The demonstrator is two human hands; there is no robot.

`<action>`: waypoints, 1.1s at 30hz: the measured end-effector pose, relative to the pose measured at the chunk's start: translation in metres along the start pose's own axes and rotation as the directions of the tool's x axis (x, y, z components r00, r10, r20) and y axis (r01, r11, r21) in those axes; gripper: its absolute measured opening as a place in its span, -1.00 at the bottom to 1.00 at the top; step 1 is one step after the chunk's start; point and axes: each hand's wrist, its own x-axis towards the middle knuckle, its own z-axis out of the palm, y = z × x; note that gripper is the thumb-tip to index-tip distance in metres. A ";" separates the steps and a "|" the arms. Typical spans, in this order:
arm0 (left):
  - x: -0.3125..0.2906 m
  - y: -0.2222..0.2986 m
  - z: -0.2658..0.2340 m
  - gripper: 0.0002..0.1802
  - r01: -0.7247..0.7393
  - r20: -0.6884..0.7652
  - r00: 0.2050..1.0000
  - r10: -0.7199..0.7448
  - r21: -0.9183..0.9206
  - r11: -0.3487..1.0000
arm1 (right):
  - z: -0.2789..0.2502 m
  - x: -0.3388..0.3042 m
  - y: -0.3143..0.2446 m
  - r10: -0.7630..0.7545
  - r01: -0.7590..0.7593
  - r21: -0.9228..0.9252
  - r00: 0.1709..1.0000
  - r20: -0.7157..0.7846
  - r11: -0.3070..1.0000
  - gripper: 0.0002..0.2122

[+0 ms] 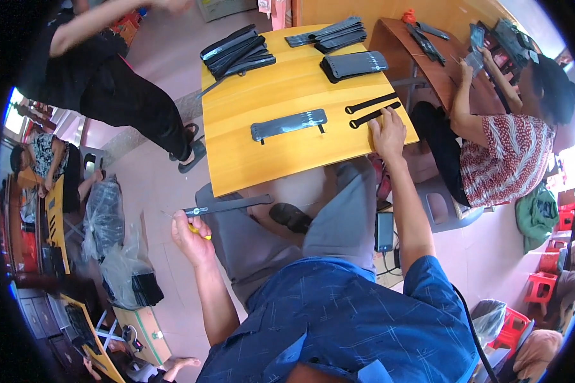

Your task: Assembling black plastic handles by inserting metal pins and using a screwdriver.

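Observation:
My left hand (pixel 193 241) is closed above my left thigh, around a yellow-handled tool (pixel 201 231) with a thin tip; its exact kind is unclear. At its fingertips lies one end of a long dark grey strap (pixel 236 204), stretching rightward over my lap. On the yellow table (pixel 255 163), my right hand (pixel 388 133) rests with fingers stretched out, touching the end of a black loop-ended strap (pixel 367 119). A second black strap (pixel 370 103) lies parallel behind it. Mid-table is a flat grey plastic-looking sleeve (pixel 289 124) with two short black tabs at its near edge.
Stacks of dark straps (pixel 236 54), grey sleeves (pixel 354 66) and more grey strips (pixel 332 35) fill the table's far side. A co-worker (pixel 505 153) sits right at a brown table (pixel 453 76); another person (pixel 121 83) stands left. A phone (pixel 384 231) is beside my right leg.

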 end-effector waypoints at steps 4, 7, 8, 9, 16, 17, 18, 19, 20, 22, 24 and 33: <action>0.002 -0.004 -0.001 -0.70 0.049 -0.006 0.999 -0.049 0.029 0.998 | -0.018 -0.016 -0.060 -0.166 0.148 0.323 0.986 0.028 0.935 -0.64; 0.001 -0.020 0.007 -0.72 0.031 0.058 0.998 -0.036 0.089 0.996 | -0.046 -0.030 -0.127 -0.294 0.021 0.597 0.883 0.365 0.802 -0.65; 0.001 -0.025 0.014 -0.72 0.050 0.094 0.994 -0.061 0.116 0.992 | -0.055 -0.036 -0.146 -0.318 0.026 0.611 0.871 0.375 0.791 -0.65; -0.001 -0.027 0.026 -0.71 0.046 0.148 0.987 -0.063 0.116 0.992 | -0.065 -0.041 -0.164 -0.392 0.024 0.682 0.833 0.391 0.731 -0.67; 0.002 -0.045 0.057 -0.65 0.100 0.212 0.970 -0.118 0.093 0.991 | -0.069 -0.069 -0.248 -0.636 0.102 0.813 0.682 0.362 0.573 -0.67; 0.003 -0.047 0.058 -0.64 0.107 0.229 0.965 -0.127 0.097 0.990 | -0.064 -0.070 -0.252 -0.630 0.130 0.788 0.684 0.368 0.602 -0.67; 0.005 -0.048 0.059 -0.63 0.114 0.248 0.959 -0.136 0.100 0.988 | -0.061 -0.070 -0.255 -0.641 0.136 0.791 0.674 0.367 0.596 -0.67; 0.007 -0.049 0.060 -0.63 0.112 0.238 0.962 -0.132 0.094 0.989 | -0.057 -0.070 -0.257 -0.609 0.090 0.799 0.699 0.375 0.595 -0.69; 0.010 -0.048 0.061 -0.65 0.120 0.243 0.959 -0.144 0.112 0.986 | -0.053 -0.070 -0.259 -0.574 0.043 0.805 0.723 0.384 0.592 -0.71; 0.015 -0.048 0.057 -0.66 0.128 0.238 0.959 -0.154 0.124 0.984 | -0.043 -0.063 -0.259 -0.571 0.069 0.792 0.731 0.373 0.607 -0.73; 0.021 -0.046 0.047 -0.71 0.167 0.288 0.926 -0.244 0.269 0.949 | -0.026 -0.059 -0.258 -0.560 0.122 0.775 0.760 0.329 0.620 -0.76; 0.005 -0.053 0.021 -0.79 -0.360 0.437 0.899 -0.006 0.748 0.557 | 0.005 -0.067 -0.255 -0.558 0.138 0.728 0.741 0.374 0.671 -0.81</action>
